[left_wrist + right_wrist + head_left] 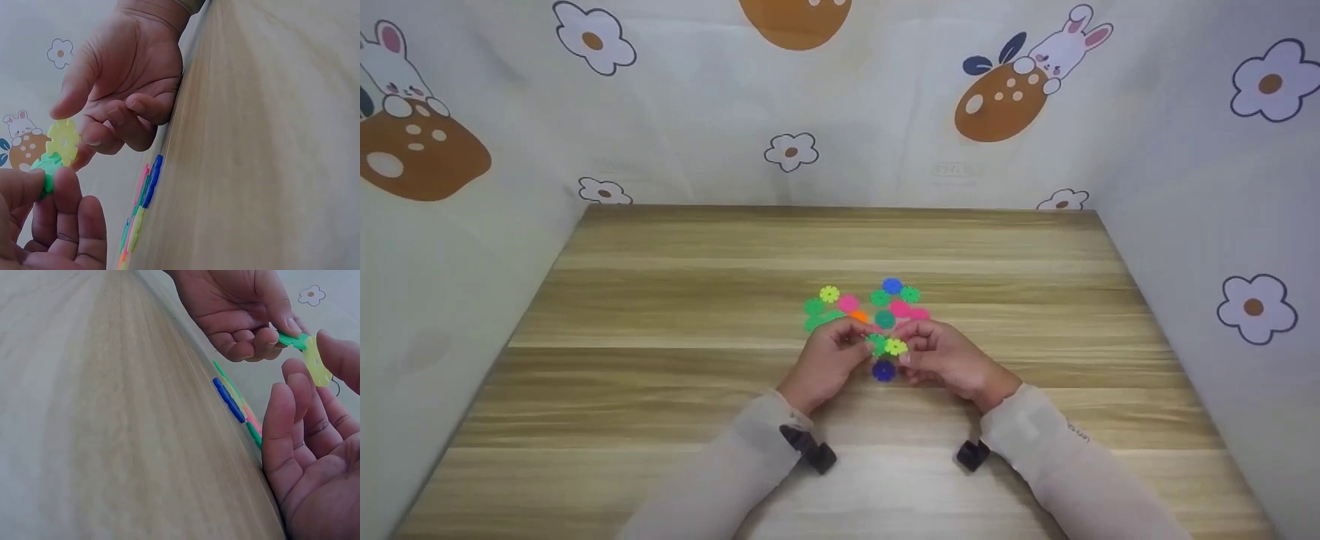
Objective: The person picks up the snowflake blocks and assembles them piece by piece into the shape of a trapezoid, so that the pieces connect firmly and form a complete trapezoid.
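My left hand (826, 362) pinches a green snowflake disc (47, 166) between thumb and forefinger. From the other side, my right hand (952, 362) holds a yellow snowflake disc (63, 140) by its edge between thumb and fingers. The two discs meet edge to edge at an angle, their notched rims overlapping in both wrist views. Just below the held pieces in the head view, a dark blue disc (883, 371) lies on the table. My right hand's other fingers (279, 422) are loosely bent, holding nothing else.
Beyond the hands, several loose discs lie on the wooden table (840, 240), among them a yellow disc (829, 294), a blue disc (892, 286), a pink disc (848, 303) and an orange disc (859, 316). A patterned curtain (682, 112) surrounds the table's back and sides.
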The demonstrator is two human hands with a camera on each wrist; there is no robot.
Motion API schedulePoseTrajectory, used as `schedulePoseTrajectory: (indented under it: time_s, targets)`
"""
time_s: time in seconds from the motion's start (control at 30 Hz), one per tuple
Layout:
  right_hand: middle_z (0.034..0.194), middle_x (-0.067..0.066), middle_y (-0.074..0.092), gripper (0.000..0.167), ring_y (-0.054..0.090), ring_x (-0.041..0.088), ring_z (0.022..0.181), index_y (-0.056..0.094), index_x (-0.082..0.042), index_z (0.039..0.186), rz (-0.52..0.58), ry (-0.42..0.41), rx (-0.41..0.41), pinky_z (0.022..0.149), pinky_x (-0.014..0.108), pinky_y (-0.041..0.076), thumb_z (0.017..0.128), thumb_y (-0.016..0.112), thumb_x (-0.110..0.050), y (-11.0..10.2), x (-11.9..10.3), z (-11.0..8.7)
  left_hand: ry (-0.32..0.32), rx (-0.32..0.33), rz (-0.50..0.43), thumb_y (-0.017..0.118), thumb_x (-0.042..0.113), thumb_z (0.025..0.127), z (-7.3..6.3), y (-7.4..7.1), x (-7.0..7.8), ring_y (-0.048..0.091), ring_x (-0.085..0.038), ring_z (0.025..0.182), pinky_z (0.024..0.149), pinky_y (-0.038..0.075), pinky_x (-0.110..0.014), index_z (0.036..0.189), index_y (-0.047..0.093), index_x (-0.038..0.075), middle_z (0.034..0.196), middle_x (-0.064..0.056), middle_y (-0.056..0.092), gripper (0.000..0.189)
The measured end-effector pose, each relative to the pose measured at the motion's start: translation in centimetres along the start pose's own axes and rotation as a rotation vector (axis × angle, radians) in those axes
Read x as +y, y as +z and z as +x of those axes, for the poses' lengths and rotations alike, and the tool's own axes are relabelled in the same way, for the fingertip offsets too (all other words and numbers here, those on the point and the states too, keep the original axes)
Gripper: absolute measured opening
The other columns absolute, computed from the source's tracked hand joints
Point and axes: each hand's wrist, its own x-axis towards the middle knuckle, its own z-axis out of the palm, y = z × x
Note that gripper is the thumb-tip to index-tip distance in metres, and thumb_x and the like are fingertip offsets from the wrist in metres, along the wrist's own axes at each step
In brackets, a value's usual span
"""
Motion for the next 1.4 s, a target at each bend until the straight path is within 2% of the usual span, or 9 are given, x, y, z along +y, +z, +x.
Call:
schedulePoseTrajectory:
  time_s: [0.27,0.43,0.53,0.6,0.77,0.97,1.13,1.3,1.4]
  targets:
    - [0.091,-0.002,0.067,0.022,0.065,0.010,0.072,0.063,-0.010,0.114,-0.011,-0.002,0.030,0.066,0.025,0.060,0.096,0.072,-0.001,0.5,0.1,0.1,0.014,0.017,0.017,0.067,-0.001,0.097,-0.3,0.2,0.1,0.063,-0.017,0.079,0.075,0.059,-0.032,0.101,0.069,0.001,0.089,-0.002,0.063,0.006]
    - [0.088,-0.002,0.065,0.020,0.062,0.009,0.069,0.064,-0.009,0.111,-0.041,-0.025,0.070,0.062,0.022,0.058,0.096,0.074,-0.002,0.8,0.0,0.1,0.062,0.024,0.035,0.067,-0.002,0.096,0.0,0.4,0.3,0.066,-0.021,0.082,0.077,0.061,-0.037,0.101,0.069,0.000,0.094,-0.006,0.068,0.006]
    - [0.086,-0.002,0.063,0.022,0.060,0.009,0.067,0.065,-0.006,0.115,-0.068,-0.031,0.094,0.060,0.022,0.056,0.096,0.075,-0.004,0.8,0.0,0.2,0.079,0.034,0.034,0.066,-0.002,0.097,0.1,0.4,0.3,0.067,-0.021,0.084,0.079,0.061,-0.039,0.102,0.070,0.000,0.100,-0.008,0.071,0.007]
    - [0.084,-0.001,0.061,0.029,0.058,0.010,0.066,0.065,-0.004,0.124,-0.099,-0.029,0.091,0.058,0.023,0.055,0.097,0.075,-0.007,0.8,0.0,0.2,0.081,0.041,0.030,0.066,-0.001,0.097,0.2,0.3,0.2,0.066,-0.019,0.084,0.080,0.062,-0.040,0.103,0.070,0.000,0.100,-0.008,0.070,0.008]
    - [0.082,0.001,0.061,0.046,0.056,0.013,0.064,0.059,-0.001,0.138,-0.296,-0.007,0.043,0.055,0.025,0.052,0.097,0.075,-0.011,0.5,0.0,0.1,0.059,0.095,-0.041,0.066,-0.001,0.098,0.2,-0.1,-0.1,0.065,-0.017,0.082,0.080,0.061,-0.038,0.108,0.068,0.000,0.090,-0.005,0.065,0.010]
    - [0.072,-0.001,0.060,0.045,0.052,0.012,0.052,0.067,-0.008,0.137,-0.559,0.038,-0.018,0.048,0.025,0.048,0.094,0.079,-0.015,0.7,-0.4,-0.3,0.004,0.140,-0.188,0.066,-0.003,0.098,0.3,-0.3,-0.1,0.063,-0.016,0.083,0.081,0.061,-0.031,0.107,0.066,0.001,0.090,-0.003,0.060,0.010]
    - [0.065,-0.004,0.057,0.038,0.048,0.010,0.046,0.074,-0.011,0.130,-0.670,0.029,-0.016,0.045,0.025,0.045,0.092,0.081,-0.016,1.1,-0.7,-0.4,0.005,0.136,-0.239,0.066,-0.004,0.098,0.2,-0.3,-0.1,0.063,-0.015,0.085,0.082,0.061,-0.030,0.108,0.065,0.000,0.092,-0.003,0.059,0.010]
    - [0.078,-0.003,0.063,0.025,0.054,0.013,0.065,0.078,-0.011,0.112,-0.767,0.012,0.008,0.059,0.028,0.047,0.088,0.083,-0.009,1.3,-0.8,-0.4,0.004,0.136,-0.238,0.066,-0.004,0.098,0.2,-0.3,0.0,0.064,-0.016,0.086,0.082,0.061,-0.030,0.108,0.065,0.000,0.094,-0.004,0.059,0.010]
    - [0.085,-0.001,0.065,0.023,0.056,0.017,0.077,0.074,-0.012,0.106,-0.830,0.008,0.011,0.070,0.033,0.049,0.086,0.084,-0.006,1.5,-0.8,-0.4,0.004,0.134,-0.236,0.066,-0.003,0.098,0.1,-0.3,0.1,0.064,-0.017,0.086,0.082,0.061,-0.030,0.108,0.065,0.000,0.094,-0.004,0.060,0.010]
